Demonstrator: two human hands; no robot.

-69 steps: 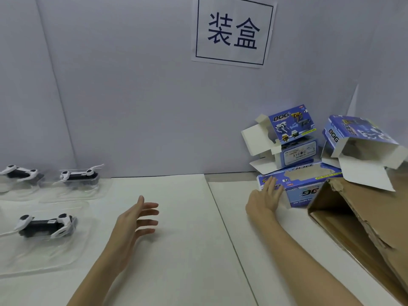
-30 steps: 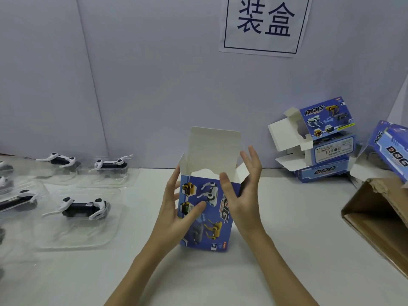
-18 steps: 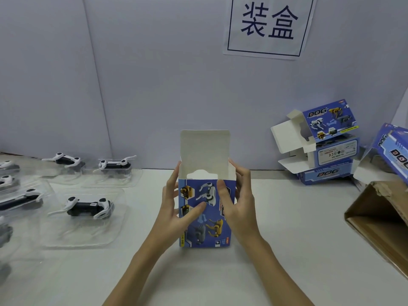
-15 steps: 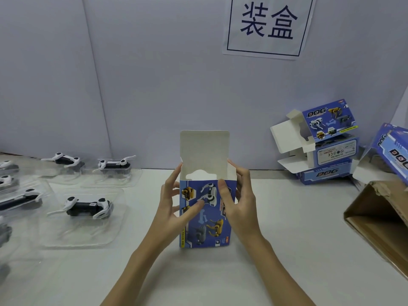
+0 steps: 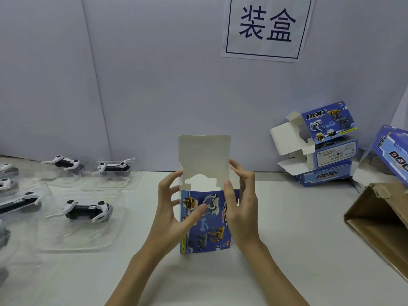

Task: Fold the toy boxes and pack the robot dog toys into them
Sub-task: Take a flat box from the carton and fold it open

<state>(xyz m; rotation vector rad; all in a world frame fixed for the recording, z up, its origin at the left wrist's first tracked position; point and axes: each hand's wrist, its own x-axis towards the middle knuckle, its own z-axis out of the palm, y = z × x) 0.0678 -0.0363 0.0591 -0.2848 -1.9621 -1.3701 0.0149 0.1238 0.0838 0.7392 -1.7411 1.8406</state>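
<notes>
Head view: our left hand point(image 5: 174, 208) and right hand point(image 5: 240, 206) grip the box point(image 5: 205, 226); we should square it before tucking flaps.

White tabletop point(image 5: 298, 228), far edge against a grey wall. Left side: robot dog toys in clear plastic trays, two near the far edge point(image 5: 66, 162) point(image 5: 114, 167), one nearer the middle point(image 5: 87, 210), more cut off at the left edge point(image 5: 19, 200). Far right corner: stack of blue toy boxes point(image 5: 324, 149) with open flaps; an open brown carton point(image 5: 379, 226) lies on its side at the right edge.
</notes>
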